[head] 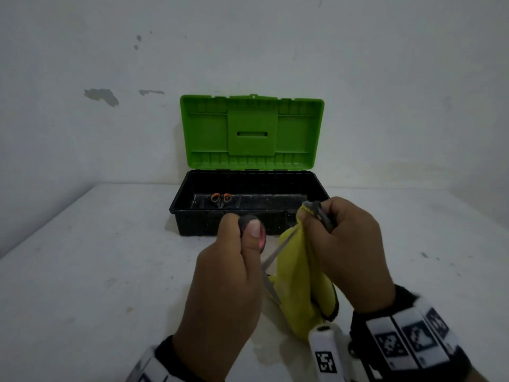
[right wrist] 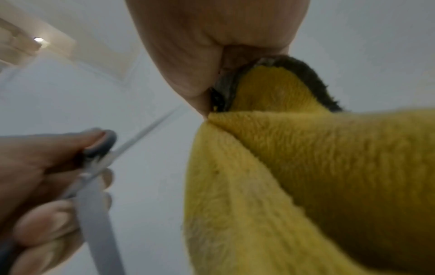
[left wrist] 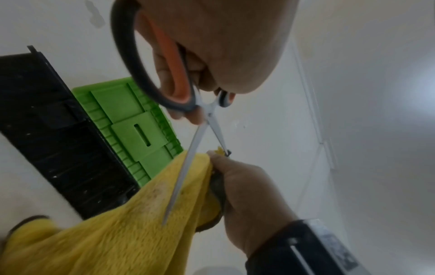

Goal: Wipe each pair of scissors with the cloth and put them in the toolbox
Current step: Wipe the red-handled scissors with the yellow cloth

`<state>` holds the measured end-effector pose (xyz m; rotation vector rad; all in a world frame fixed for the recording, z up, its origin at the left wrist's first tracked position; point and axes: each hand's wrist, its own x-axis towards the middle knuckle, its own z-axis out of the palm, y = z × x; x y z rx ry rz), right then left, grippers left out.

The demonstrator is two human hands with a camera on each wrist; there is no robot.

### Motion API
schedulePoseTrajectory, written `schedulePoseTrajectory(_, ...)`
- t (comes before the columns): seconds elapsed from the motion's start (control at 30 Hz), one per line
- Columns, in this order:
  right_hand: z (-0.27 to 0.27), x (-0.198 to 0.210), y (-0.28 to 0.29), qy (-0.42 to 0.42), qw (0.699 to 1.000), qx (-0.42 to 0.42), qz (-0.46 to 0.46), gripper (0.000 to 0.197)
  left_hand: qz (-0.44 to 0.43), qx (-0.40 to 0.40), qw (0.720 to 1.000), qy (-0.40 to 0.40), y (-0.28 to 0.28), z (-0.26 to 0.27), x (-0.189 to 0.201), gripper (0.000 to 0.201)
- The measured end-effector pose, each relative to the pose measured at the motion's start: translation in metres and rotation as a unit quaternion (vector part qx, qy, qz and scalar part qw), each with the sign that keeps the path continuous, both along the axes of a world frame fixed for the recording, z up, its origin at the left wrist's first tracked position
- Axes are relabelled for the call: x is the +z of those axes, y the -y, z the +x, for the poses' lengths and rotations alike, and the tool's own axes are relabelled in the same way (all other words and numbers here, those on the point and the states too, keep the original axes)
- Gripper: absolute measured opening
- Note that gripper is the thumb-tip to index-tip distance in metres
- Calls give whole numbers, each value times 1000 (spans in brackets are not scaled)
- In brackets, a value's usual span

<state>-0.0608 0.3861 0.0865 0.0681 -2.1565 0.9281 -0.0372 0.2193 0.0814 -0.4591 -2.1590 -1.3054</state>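
Nearest, the right hand (head: pixel 349 244) pinches the yellow cloth (head: pixel 297 285) round one blade tip; the left hand (head: pixel 225 279) grips the open scissors (left wrist: pixel 188 104) — orange-lined handles clear only from the left wrist. Farther back on the tabletop (head: pixel 96 271), the open toolbox (head: pixel 303 186) holds small scissors (head: pixel 221 199).

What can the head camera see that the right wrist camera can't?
Only the head view shows the open toolbox with its green lid, a small pair of scissors already lying inside, and the white table.

Only the right wrist view shows a ceiling light and the dark edge of the cloth up close.

Both show the left hand gripping the handles of the opened scissors, and the right hand pinching the yellow cloth around one blade.
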Motion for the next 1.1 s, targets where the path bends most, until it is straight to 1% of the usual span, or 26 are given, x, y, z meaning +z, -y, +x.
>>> schedulePoseTrajectory(0.1, -6, -3, -15, 27, 999, -14, -19, 36, 20, -9, 999, 28, 3, -2, 0, 42)
schedulePoseTrajectory(0.17, -2, -4, -20, 40, 997, 7, -59, 29, 73, -23, 994, 78, 7, -5, 2, 43)
schedulePoseTrajectory(0.23, 4, -6, -21, 61, 992, 36, -103, 23, 153, -36, 976, 152, 11, -10, 2, 43)
schedulePoseTrajectory(0.33, 14, -9, -14, 103, 976, 80, -173, 18, 264, -49, 930, 250, 15, -19, 0, 39)
schedulePoseTrajectory(0.37, 18, -9, -10, 120, 971, 88, -186, 15, 287, -53, 917, 271, 15, -22, -1, 38)
schedulePoseTrajectory(0.43, 23, -12, -2, 148, 963, 103, -199, 11, 316, -68, 900, 291, 15, -26, -3, 38)
schedulePoseTrajectory(0.5, 27, -15, 6, 166, 960, 120, -191, 11, 322, -71, 898, 291, 12, -26, -3, 37)
schedulePoseTrajectory(0.6, 34, -16, 19, 175, 962, 137, -160, 9, 281, -67, 920, 265, 8, -22, -3, 34)
schedulePoseTrajectory(0.7, 36, -17, 30, 196, 964, 137, -121, 11, 220, -60, 951, 210, 6, -19, -5, 35)
schedulePoseTrajectory(0.77, 36, -16, 37, 222, 958, 139, -119, 16, 166, -57, 972, 156, 5, -19, -8, 33)
schedulePoseTrajectory(0.83, 34, -12, 41, 252, 945, 140, -154, 22, 86, -44, 992, 77, 4, -19, -13, 31)
schedulePoseTrajectory(0.87, 33, -9, 41, 265, 932, 141, -201, 23, 35, -38, 998, 40, 4, -20, -16, 34)
schedulePoseTrajectory(0.9, 34, -4, 41, 278, 912, 149, -263, 21, -5, -39, 999, 14, 3, -19, -18, 36)
schedulePoseTrajectory(0.93, 33, 2, 41, 299, 884, 169, -316, 27, -26, -47, 999, 0, 3, -19, -19, 39)
schedulePoseTrajectory(0.97, 31, 4, 39, 311, 864, 197, -343, 44, -47, -56, 997, -9, 2, -18, -21, 41)
schedulePoseTrajectory(1.0, 29, 6, 38, 320, 855, 215, -348, 55, -72, -61, 995, -24, 2, -18, -22, 41)
schedulePoseTrajectory(1.03, 29, 8, 38, 324, 849, 226, -351, 58, -100, -61, 992, -38, 1, -18, -21, 41)
schedulePoseTrajectory(1.1, 26, 12, 37, 331, 832, 231, -381, 57, -131, -58, 988, -60, 1, -19, -19, 40)
